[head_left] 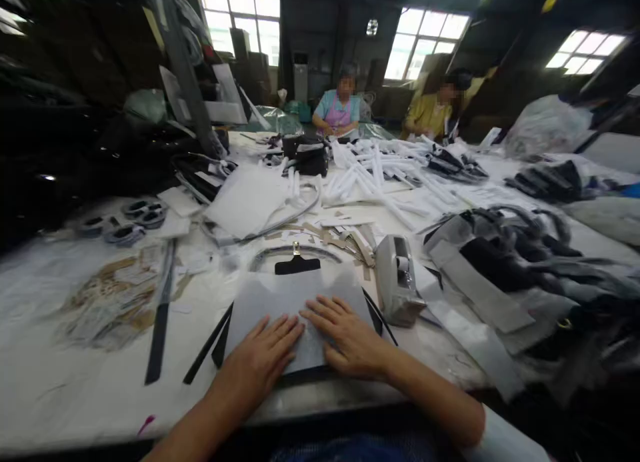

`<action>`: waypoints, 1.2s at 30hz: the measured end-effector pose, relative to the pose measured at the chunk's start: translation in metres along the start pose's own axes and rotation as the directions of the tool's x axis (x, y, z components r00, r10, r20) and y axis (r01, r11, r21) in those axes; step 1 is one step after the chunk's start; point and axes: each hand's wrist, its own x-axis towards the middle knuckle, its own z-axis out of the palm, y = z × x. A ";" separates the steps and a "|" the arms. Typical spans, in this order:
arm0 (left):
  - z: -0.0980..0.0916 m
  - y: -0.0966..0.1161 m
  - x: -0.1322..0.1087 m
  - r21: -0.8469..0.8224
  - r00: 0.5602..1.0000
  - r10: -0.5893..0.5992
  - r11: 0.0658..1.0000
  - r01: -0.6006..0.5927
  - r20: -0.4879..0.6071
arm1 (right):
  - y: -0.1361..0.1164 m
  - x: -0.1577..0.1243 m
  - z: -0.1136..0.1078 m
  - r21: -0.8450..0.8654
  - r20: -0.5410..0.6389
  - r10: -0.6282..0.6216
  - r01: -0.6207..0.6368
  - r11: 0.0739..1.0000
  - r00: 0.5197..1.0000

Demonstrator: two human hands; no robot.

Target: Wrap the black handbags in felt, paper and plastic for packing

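Note:
A dark handbag (297,267) lies flat in front of me, its tab and metal clasp pointing away. Over its body is spread a pale translucent sheet (250,295). My left hand (270,352) rests flat on the sheet's left part, fingers stretched out. On the right part, my right hand (345,332) lies palm down with its fingers apart. The fingertips of both hands come close together near the middle. Dark strips show at both sides of the bag, and a wrapped curved handle (260,254) arches beyond it.
Right of the bag stands a tape dispenser (395,282). A dark-handled blade-like tool (159,339) lies left, beside a heap of small tags (120,289). Wrapped dark bags (520,249) pile up at right. White rolled tubes (370,175) lie farther back, where two people sit.

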 end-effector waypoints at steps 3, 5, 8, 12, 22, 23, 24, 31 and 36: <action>0.000 -0.001 -0.001 -0.025 1.000 -0.014 1.000 0.015 0.014 | 0.004 -0.006 -0.001 0.030 -0.013 -0.019 0.020 0.999 1.000; -0.001 -0.001 -0.003 -0.043 1.000 -0.016 0.999 0.016 0.016 | 0.006 -0.009 0.001 0.026 -0.046 -0.033 0.034 0.999 0.998; 0.000 -0.002 -0.005 -0.082 1.000 -0.017 0.997 0.018 0.009 | 0.006 -0.012 0.008 -0.027 -0.102 -0.069 0.067 0.997 0.992; 0.001 -0.002 -0.006 -0.127 0.999 -0.041 0.991 0.040 -0.001 | 0.007 -0.013 0.019 -0.125 -0.137 -0.124 0.107 0.986 0.983; 0.001 -0.003 -0.002 -0.126 0.998 -0.045 0.991 0.052 0.054 | 0.013 -0.014 0.029 -0.185 -0.213 -0.174 0.136 0.973 0.961; 0.001 -0.003 -0.002 -0.126 0.997 -0.042 0.991 0.049 0.058 | 0.013 -0.013 0.029 -0.179 -0.212 -0.161 0.124 0.976 0.964; 0.001 -0.003 -0.001 -0.127 0.997 -0.041 0.991 0.049 0.059 | 0.012 -0.013 0.028 -0.174 -0.209 -0.150 0.114 0.978 0.966; 0.003 -0.003 -0.001 -0.167 0.996 -0.067 0.983 0.077 0.062 | 0.007 -0.011 0.027 -0.162 -0.183 -0.114 0.085 0.983 0.976; -0.001 -0.002 0.004 -0.166 0.988 -0.060 0.983 0.083 0.140 | 0.005 -0.010 0.025 -0.115 -0.176 -0.099 0.079 0.990 0.979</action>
